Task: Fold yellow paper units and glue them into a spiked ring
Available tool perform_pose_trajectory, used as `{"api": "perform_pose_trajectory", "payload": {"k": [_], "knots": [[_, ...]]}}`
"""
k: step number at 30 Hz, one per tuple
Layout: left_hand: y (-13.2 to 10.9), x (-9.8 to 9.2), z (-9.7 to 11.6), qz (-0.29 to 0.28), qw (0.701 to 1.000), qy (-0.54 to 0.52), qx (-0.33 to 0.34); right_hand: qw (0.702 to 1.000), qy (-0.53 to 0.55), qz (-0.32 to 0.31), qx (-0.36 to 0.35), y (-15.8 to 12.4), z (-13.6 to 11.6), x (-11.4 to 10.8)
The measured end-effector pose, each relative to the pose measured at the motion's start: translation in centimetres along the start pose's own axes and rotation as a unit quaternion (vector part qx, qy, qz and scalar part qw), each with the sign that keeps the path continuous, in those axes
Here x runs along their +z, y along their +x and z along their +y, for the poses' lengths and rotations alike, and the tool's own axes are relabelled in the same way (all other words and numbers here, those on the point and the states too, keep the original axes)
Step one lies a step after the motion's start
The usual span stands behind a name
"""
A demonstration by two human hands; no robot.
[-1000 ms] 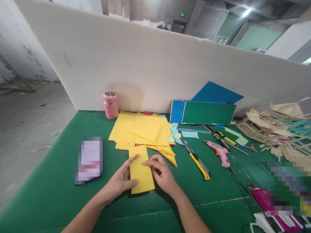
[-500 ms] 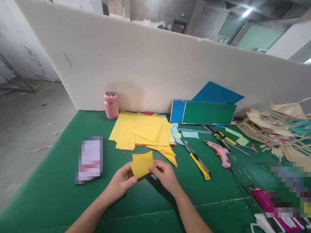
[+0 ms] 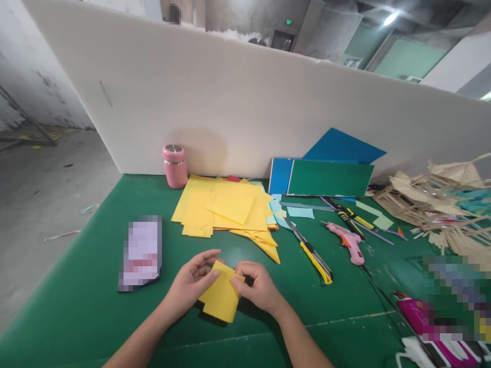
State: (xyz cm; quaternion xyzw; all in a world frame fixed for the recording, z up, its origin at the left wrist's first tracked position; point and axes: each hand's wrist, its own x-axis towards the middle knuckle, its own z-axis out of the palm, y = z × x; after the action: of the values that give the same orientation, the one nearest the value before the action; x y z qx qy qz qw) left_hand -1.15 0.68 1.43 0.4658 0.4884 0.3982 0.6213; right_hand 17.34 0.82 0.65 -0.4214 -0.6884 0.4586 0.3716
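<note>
Paper (image 3: 222, 299) (yellow) in both hands (image 3: 187, 283) (image 3: 263, 289)

Your bare forearms (image 3: 143, 332) slant in from the lower left and lower right, converging toward the middle. Your wrists (image 3: 281, 306) sit roughly level. Your left hand (image 3: 190, 282) is partly spread, its index finger (image 3: 209, 253) reaching rightward above the thumb (image 3: 210, 280), which also points right. Your right hand (image 3: 261, 286) is curled more tightly, thumb angled up and left beneath bent fingers (image 3: 247, 268). The two hands face each other, near but apart.
</note>
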Motion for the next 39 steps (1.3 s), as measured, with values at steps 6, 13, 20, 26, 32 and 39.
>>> {"api": "perform_pose_trajectory", "payload": {"k": [6, 13, 20, 26, 32, 39], "knots": [[-0.11, 0.29, -0.28, -0.018, 0.999, 0.047, -0.021, 0.999, -0.018, 0.026, -0.014, 0.08, 0.25, 0.14], [-0.18, 0.42, -0.43, 0.001, 0.997, 0.077, -0.018, 0.999, -0.031, 0.035, -0.016, 0.18, 0.31, 0.28], [-0.37, 0.73, -0.48, -0.004, 0.998, 0.063, -0.025, 0.997, -0.062, 0.04, -0.022, 0.18, 0.63, 0.31], [-0.29, 0.8, -0.65, -0.011, 0.999, 0.028, -0.043, 0.997, -0.063, 0.036, -0.021, 0.19, 0.58, 0.31], [-0.33, 0.88, -0.57, -0.015, 0.998, 0.029, -0.046, 0.997, -0.061, 0.03, -0.023, 0.26, 0.55, 0.21], [-0.41, 0.95, -0.31, -0.025, 0.999, 0.017, -0.04, 0.998, -0.062, 0.027, -0.019, 0.29, 0.54, 0.12]]}}
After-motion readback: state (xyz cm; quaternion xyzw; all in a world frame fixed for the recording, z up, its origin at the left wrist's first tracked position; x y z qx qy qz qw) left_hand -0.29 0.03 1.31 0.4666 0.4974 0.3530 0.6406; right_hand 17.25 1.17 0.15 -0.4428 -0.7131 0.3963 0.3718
